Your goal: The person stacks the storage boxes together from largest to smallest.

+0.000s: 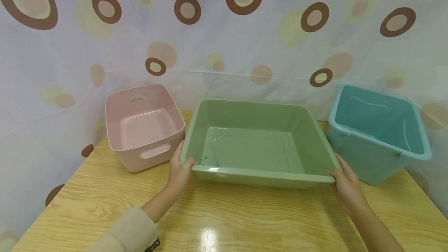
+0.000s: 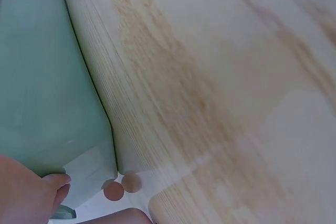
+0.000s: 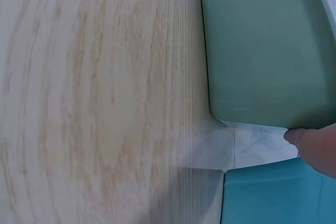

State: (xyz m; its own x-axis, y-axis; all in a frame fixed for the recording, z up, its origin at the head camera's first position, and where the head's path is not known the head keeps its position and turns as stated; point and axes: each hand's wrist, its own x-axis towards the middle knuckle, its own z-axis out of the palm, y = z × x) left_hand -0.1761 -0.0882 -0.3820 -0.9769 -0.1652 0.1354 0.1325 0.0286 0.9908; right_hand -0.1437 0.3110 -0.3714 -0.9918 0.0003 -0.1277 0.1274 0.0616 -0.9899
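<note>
A wide green plastic basin [image 1: 252, 151] stands on the wooden table between two other bins. My left hand [image 1: 180, 170] grips its front left corner, the thumb over the rim. At the front right corner my right hand [image 1: 346, 186] holds the rim the same way, thumb on top. Inside, the basin has a few small dark marks near its front left. In the left wrist view, part of the left hand [image 2: 34, 190] shows against the basin's side [image 2: 47, 87]. The right wrist view has the right hand [image 3: 317, 148] at the basin's edge [image 3: 268, 51].
Left of the basin sits a pink bin [image 1: 150, 143] with handle slots, close to my left hand. A taller teal bin [image 1: 371, 158] stands at the right, just beyond my right hand. Behind them hangs a patterned cloth [image 1: 224, 38]. The wooden table [image 1: 245, 217] extends toward me.
</note>
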